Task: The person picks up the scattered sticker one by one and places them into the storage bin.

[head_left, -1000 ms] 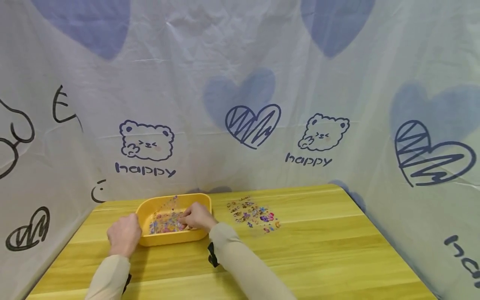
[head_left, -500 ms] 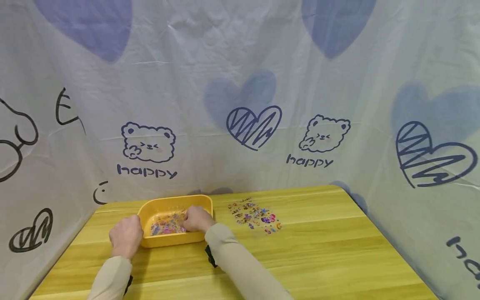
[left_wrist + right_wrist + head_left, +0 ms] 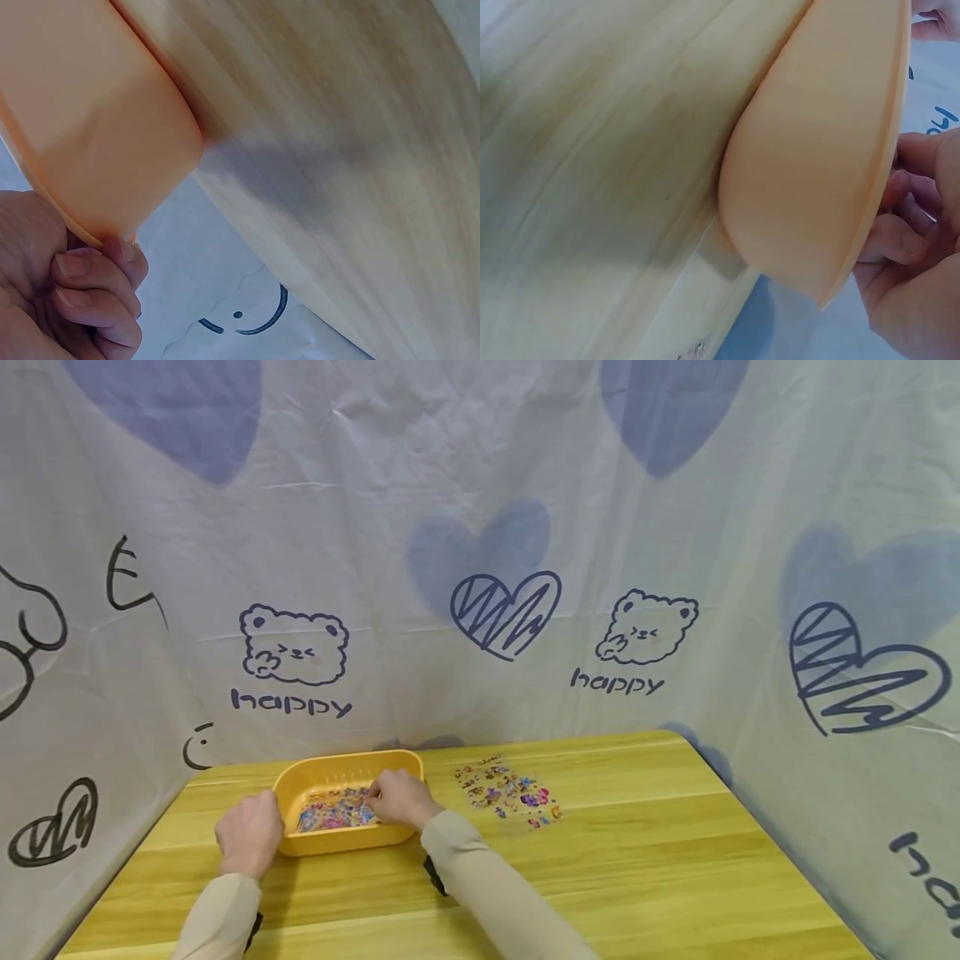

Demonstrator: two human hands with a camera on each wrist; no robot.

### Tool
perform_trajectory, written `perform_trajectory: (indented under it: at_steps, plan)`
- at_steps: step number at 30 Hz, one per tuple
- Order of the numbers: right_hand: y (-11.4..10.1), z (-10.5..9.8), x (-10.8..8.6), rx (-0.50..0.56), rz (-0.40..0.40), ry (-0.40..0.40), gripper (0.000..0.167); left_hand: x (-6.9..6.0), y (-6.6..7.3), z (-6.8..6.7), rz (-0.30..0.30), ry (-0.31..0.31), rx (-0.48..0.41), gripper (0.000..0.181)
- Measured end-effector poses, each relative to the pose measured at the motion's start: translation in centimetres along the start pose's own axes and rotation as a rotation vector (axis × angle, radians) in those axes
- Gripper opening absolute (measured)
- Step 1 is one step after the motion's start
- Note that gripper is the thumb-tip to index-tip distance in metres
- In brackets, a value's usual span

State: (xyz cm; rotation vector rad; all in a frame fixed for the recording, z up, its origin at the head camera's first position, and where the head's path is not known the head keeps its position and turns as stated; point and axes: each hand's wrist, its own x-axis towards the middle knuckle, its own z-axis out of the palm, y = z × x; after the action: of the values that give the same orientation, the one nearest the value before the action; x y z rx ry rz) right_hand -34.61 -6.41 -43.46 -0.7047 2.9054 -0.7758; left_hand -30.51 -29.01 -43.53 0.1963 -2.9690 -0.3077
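Observation:
A yellow plastic basin point(image 3: 345, 841) stands at the back left of the table. My left hand point(image 3: 250, 833) grips its left end, fingers curled round the rim in the left wrist view. Many small colourful pieces point(image 3: 336, 810) cover the basin's floor; their kind is too small to tell. My right hand point(image 3: 402, 799) reaches over the basin's right end, its fingers bent together just above the pieces. In the right wrist view those curled fingers point(image 3: 904, 241) lie behind the basin's rim, and whether they pinch a piece is hidden.
Right of the basin, a patch of small colourful pieces point(image 3: 506, 792) lies flat on the wood-grain table point(image 3: 637, 843). A white cloth point(image 3: 405, 693) with hearts and bears hangs behind the table and at both sides.
My right hand dipped lower among the pieces, then rose slightly. Colourful pieces seen against the basin's back wall one second ago now lie lower. The left hand keeps its hold.

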Motion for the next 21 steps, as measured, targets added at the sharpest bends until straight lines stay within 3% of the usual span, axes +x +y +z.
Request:
perform_trajectory:
  at_steps: [10, 21]
  plan:
    - [1.2, -0.2, -0.8, -0.188, -0.088, 0.160, 0.019, 0.2, 0.1, 0.0, 0.000, -0.009, 0.015, 0.016]
    - [3.2, -1.4, -2.2, -0.101, -0.100, 0.194, 0.019, 0.3, 0.2, -0.3, -0.002, -0.040, 0.012, 0.017]
